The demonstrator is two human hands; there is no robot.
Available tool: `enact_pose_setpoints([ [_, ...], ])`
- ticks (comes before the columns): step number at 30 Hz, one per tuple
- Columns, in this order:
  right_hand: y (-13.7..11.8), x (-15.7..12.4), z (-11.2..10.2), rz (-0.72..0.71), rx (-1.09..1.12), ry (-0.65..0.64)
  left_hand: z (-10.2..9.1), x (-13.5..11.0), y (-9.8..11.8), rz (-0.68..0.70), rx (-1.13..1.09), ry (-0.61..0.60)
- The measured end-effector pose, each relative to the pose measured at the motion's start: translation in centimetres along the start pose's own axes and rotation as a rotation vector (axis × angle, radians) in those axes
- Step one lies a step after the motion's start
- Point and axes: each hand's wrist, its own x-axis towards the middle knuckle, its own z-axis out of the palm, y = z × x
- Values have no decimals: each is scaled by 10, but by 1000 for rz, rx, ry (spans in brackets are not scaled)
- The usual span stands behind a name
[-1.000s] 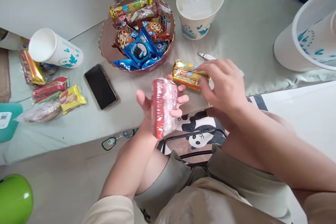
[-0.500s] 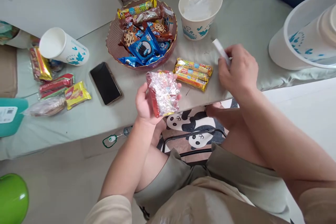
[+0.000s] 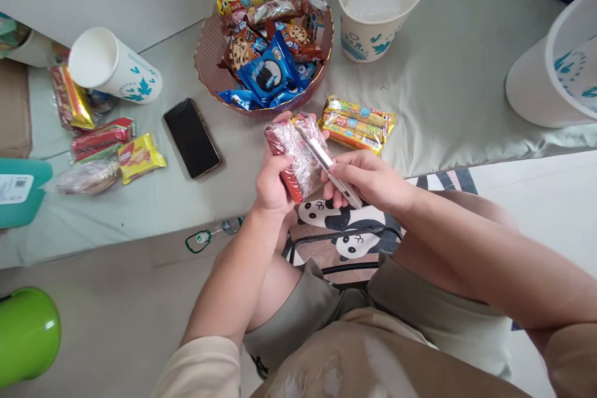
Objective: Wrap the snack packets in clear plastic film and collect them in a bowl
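My left hand (image 3: 273, 181) is closed round a red snack pack wrapped in clear film (image 3: 295, 150), held above the table's near edge. My right hand (image 3: 366, 179) grips a slim white cutter (image 3: 326, 165), whose tip lies against the film of the pack. Just beyond the pack lies a bundle of yellow snack bars (image 3: 358, 124) on the pale green cloth.
A brown bowl (image 3: 209, 62) full of biscuit packs stands behind. A black phone (image 3: 191, 137) lies to the left, with loose snack packets (image 3: 100, 149) and a tipped white paper cup (image 3: 112, 68). White tubs stand at the back (image 3: 380, 6) and right (image 3: 555, 68). A green object (image 3: 25, 336) sits on the floor.
My right hand picked the white cutter up from the cloth beside the snack bars and brought it left onto the wrapped pack. My left hand turned the pack.
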Motion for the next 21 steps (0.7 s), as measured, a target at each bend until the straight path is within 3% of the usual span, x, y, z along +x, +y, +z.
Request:
enact_pose_setpoints([
  [5, 5, -9, 3, 136, -41, -124, 4, -3, 13, 75, 19, 66],
  [10, 3, -16, -1, 258, -261, -274, -14, -1, 28, 138, 16, 89],
  [12, -4, -21, -9, 260, -398, -345, -24, -2, 36, 167, 40, 106],
  [14, -14, -27, -20, 174, -479, -347, -32, -4, 41, 186, 73, 120],
  [16, -23, -34, -34, -70, -581, -158, -36, -6, 42, 186, 79, 128],
  [17, -26, -36, -42, -240, -667, 41, -36, -7, 40, 178, 67, 121],
  [19, -31, -37, -61, -519, -853, 562, -33, -8, 34, 156, 20, 76],
  [21, -32, -33, -82, -563, -987, 997, -27, -9, 26, 129, -21, 14],
])
